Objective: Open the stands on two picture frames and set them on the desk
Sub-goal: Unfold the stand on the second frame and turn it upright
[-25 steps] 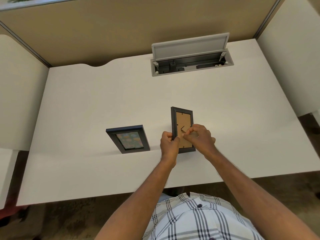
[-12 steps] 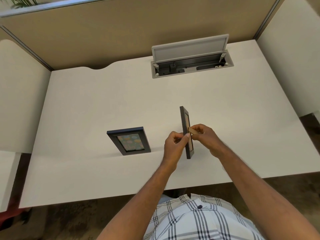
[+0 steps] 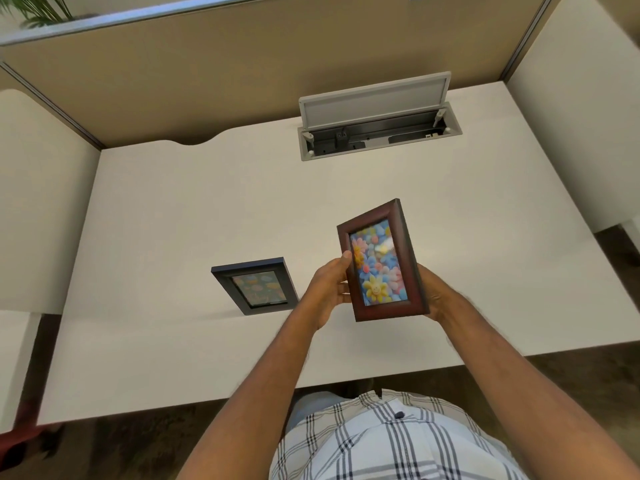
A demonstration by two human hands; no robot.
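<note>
A reddish-brown picture frame [image 3: 382, 263] with a bright flower picture is held above the white desk [image 3: 173, 209], its front turned up toward me and tilted. My left hand [image 3: 327, 289] grips its left edge, thumb on the front. My right hand [image 3: 438, 296] holds it from behind on the right side; its fingers are mostly hidden by the frame. The frame's stand is out of sight behind it. A second, dark blue-black picture frame [image 3: 256, 285] stands on the desk to the left, leaning back with its picture facing me.
An open grey cable hatch [image 3: 377, 123] with its lid raised sits at the back of the desk. Tan partition walls [image 3: 242, 64] enclose the desk at the back and sides. A plant [image 3: 38, 10] shows at the top left.
The held frame has been turned over from back-facing, through edge-on, to showing its flower picture. Both hands rose slightly with it. The dark frame has not moved.
</note>
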